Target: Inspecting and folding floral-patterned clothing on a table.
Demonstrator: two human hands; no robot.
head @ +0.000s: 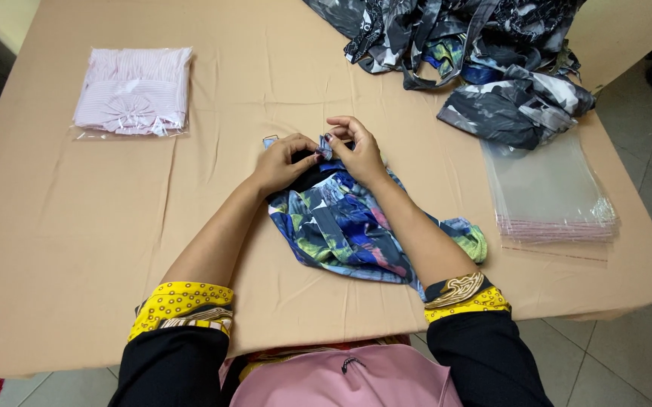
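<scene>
A crumpled piece of blue, grey and green patterned fabric (348,226) lies on the beige tablecloth (77,226) in front of me. My left hand (284,162) and my right hand (356,151) meet at its far edge, both pinching a small folded bit of the cloth between fingertips. My forearms rest over the fabric, covering part of it. A small pale tag (269,141) lies on the table just beyond my left hand.
A clear bag holding folded pink striped cloth (133,94) sits at the far left. A heap of dark patterned fabrics (484,60) fills the far right. A stack of clear plastic bags (548,192) lies at the right, near the table's edge.
</scene>
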